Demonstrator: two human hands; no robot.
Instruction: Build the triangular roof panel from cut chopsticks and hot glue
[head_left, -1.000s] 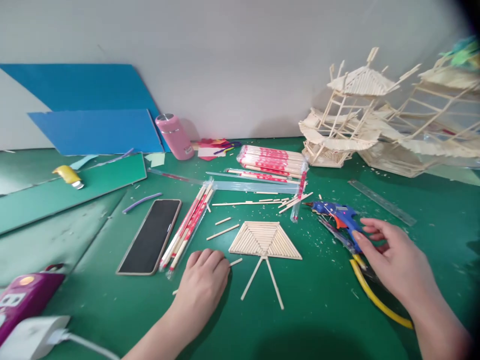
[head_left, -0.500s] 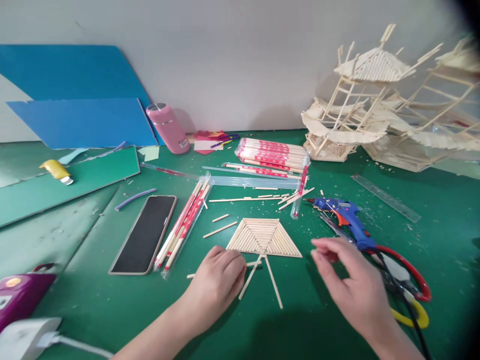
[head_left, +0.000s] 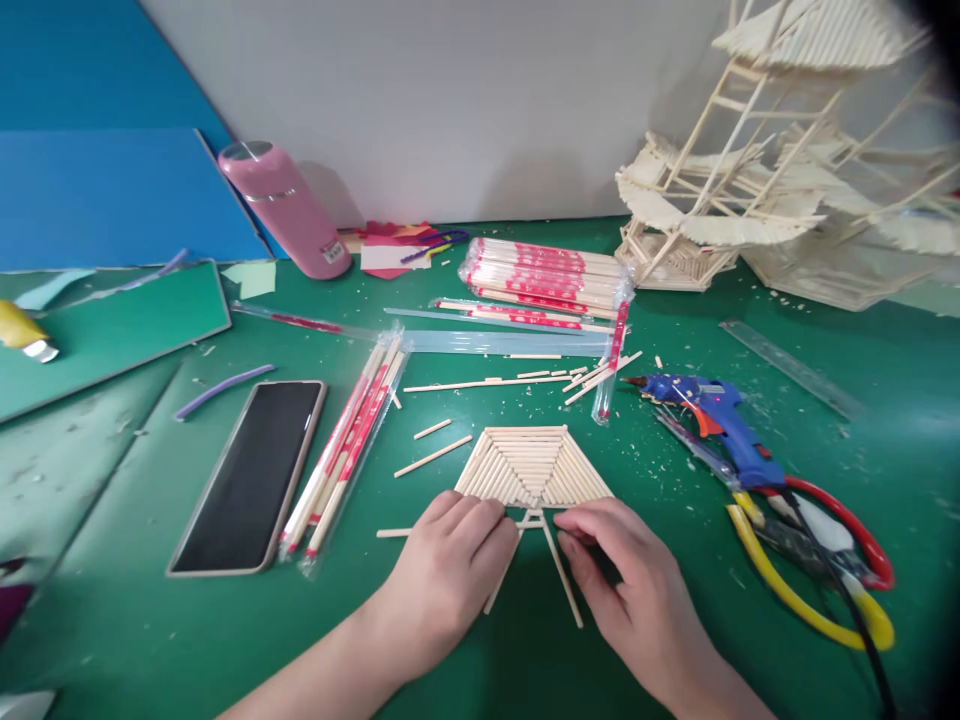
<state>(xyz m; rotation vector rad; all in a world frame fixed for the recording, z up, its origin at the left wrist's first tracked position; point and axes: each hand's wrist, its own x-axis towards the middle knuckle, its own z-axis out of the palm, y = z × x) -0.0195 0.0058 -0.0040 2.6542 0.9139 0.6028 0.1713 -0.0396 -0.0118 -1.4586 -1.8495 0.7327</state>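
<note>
1. Red print on the chopstick wrappers (head_left: 544,285) and the bottle (head_left: 285,210) label is too small to read.
2. Left hand (head_left: 450,570) lies palm down, fingers curled at the panel's (head_left: 532,460) near edge; I cannot tell its grip.
3. Right hand (head_left: 630,585) pinches a stick (head_left: 576,612) just below the panel.

pale wooden stick panel (head_left: 534,465), matt green mat (head_left: 645,650)

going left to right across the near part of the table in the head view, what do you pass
phone → wrapped chopsticks → left hand → right hand → pliers with red and yellow handles. Left out: the stick panel, which overlaps both hands.
</note>
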